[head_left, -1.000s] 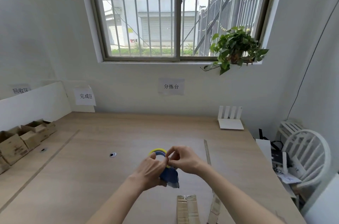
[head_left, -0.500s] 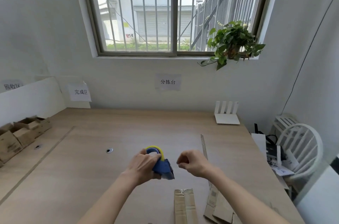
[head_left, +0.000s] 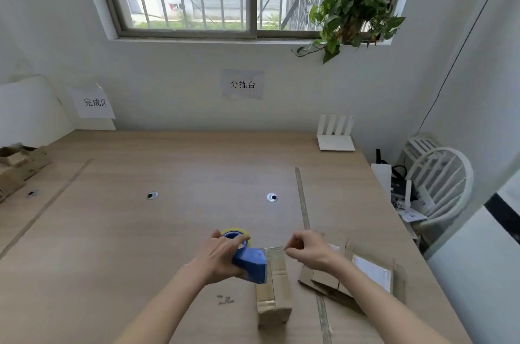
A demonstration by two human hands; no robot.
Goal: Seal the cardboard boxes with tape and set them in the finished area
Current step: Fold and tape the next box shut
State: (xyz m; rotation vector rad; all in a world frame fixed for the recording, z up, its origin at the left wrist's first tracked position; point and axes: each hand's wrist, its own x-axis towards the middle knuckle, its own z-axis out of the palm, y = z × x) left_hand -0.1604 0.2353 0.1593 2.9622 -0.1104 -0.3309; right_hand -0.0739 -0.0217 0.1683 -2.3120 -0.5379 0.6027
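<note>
My left hand [head_left: 219, 255] grips a blue tape dispenser [head_left: 250, 263] with a yellow-rimmed roll, held just above the near part of the wooden table [head_left: 126, 231]. My right hand [head_left: 305, 250] pinches the end of a clear tape strip [head_left: 274, 247] drawn out to the right from the dispenser. Below the strip stands a small narrow cardboard box [head_left: 274, 287] with its flaps closed. The strip hangs over the box's far end.
Flattened cardboard [head_left: 351, 277] lies right of the box. Several small boxes [head_left: 17, 166] sit at the far left near a paper sign [head_left: 94, 103] on the wall. A white router [head_left: 336, 134] stands at the back right, a white chair [head_left: 441, 180] beyond the table's right edge.
My head has tilted down, bringing the box into fuller view. My right hand pulled away from the dispenser to the right, drawing out a strip of tape over the box.
</note>
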